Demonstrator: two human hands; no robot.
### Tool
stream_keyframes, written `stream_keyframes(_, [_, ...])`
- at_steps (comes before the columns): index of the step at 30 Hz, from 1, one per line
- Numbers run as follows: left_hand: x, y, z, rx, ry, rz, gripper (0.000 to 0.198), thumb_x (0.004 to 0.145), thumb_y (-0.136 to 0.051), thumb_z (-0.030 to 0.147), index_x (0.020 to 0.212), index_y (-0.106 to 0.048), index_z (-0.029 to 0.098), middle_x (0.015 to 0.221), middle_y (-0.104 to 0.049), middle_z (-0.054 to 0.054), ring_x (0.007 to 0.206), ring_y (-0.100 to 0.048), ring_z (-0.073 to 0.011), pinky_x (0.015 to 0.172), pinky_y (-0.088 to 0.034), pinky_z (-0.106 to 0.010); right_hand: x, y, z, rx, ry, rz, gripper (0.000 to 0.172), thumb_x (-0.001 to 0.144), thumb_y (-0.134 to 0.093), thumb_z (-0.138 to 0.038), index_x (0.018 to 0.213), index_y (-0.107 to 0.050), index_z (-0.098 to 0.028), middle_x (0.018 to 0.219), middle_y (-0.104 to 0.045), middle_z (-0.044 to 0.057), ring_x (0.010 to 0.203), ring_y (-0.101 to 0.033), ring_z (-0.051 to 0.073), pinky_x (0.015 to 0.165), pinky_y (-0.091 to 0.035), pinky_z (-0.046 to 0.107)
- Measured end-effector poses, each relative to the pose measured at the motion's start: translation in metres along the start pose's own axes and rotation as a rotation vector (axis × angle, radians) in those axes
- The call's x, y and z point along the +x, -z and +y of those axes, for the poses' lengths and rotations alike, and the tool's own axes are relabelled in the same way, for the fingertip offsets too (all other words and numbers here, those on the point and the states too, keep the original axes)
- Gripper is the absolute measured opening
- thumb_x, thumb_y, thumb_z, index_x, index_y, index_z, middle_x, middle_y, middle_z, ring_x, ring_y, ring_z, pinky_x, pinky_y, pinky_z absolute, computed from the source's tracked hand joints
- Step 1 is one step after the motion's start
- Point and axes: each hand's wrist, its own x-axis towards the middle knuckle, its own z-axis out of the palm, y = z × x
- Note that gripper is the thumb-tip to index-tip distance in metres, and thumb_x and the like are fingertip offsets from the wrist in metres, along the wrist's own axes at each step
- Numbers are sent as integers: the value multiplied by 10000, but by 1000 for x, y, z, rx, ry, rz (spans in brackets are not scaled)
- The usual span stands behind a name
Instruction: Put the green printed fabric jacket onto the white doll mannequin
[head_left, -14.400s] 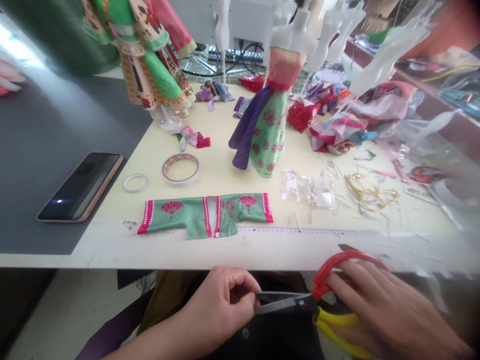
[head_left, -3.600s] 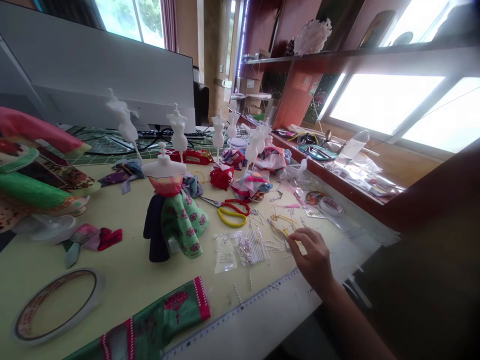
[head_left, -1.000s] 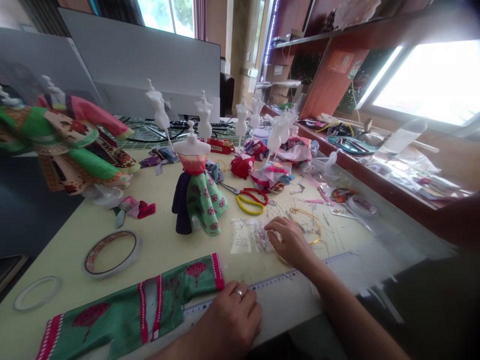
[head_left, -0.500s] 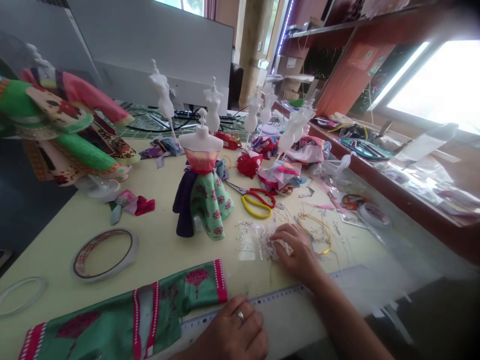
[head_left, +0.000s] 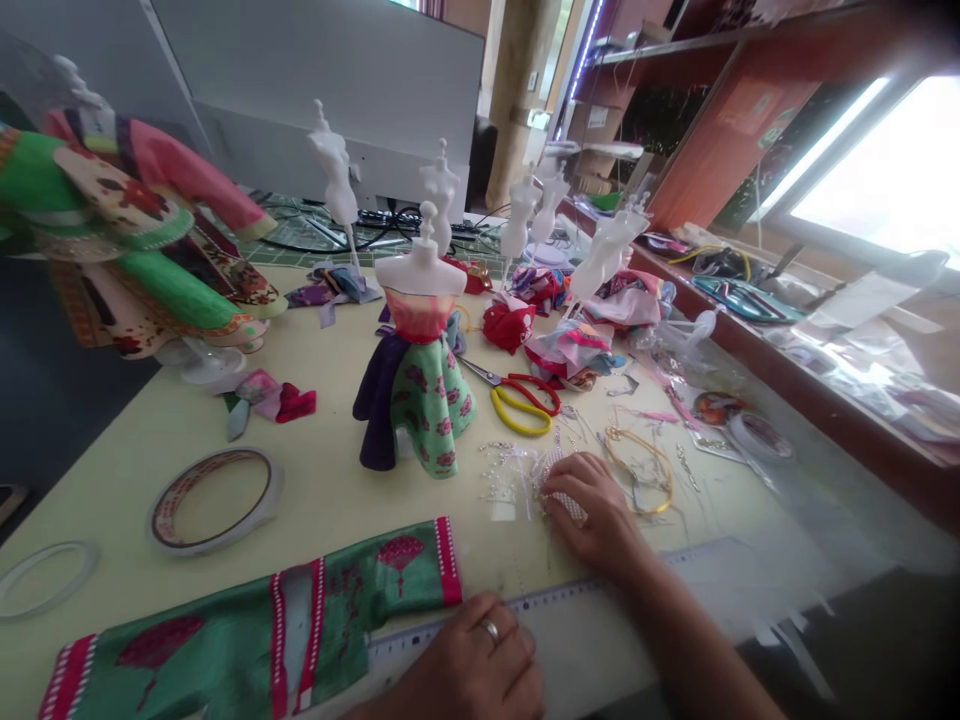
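Note:
My right hand rests on the table with bent fingers closed on a bunch of pearl bead trim. Loose beads and a small clear plastic piece lie just left of those fingers. Low in the view, my left hand, a ring on one finger, is curled over a clear ruler; whatever its fingertips hold is hidden. Beside it on the left lies a green doll-size garment with pink trims and fan prints. A small dress form in a peach top and floral skirt stands behind.
Scissors with red and yellow handles lie behind the beads. Yellow cord is to the right. Tape rolls sit at left. White dress forms, fabric scraps and a dressed figure stand farther back.
The whole view has shifted slightly, so things appear a little farther right. My right fingers have moved slightly over the bead trim. My left hand stays nearly in place.

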Motion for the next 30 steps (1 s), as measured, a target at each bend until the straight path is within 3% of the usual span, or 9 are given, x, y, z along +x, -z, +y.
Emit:
stream_keyframes(15, [-3,-4,1,-58,-1,103,266,850,-416,56,627,-526,152,545,-473,4,532,-409,-125,610,-410,-294,-3,5,0,-17,55,-67,91,820,-548,-137,806,-601,-210,805,-566,35,768,-489,186,808,-421,415])
stream_keyframes(21, [-3,0,2,-71,27,54,249,866,-424,76,657,-537,151,572,-487,-2,560,-440,-132,657,-413,-305,-1,4,-1,-83,50,-125,77,809,-562,-163,801,-616,-217,792,-573,38,751,-489,190,830,-413,432])
stream_keyframes(30, [-3,2,2,-74,22,26,242,859,-413,70,668,-537,152,589,-496,-9,565,-443,-134,662,-415,-309,1,1,-2,-123,72,-114,117,823,-527,-150,778,-614,-212,776,-580,41,734,-495,185,839,-414,426])
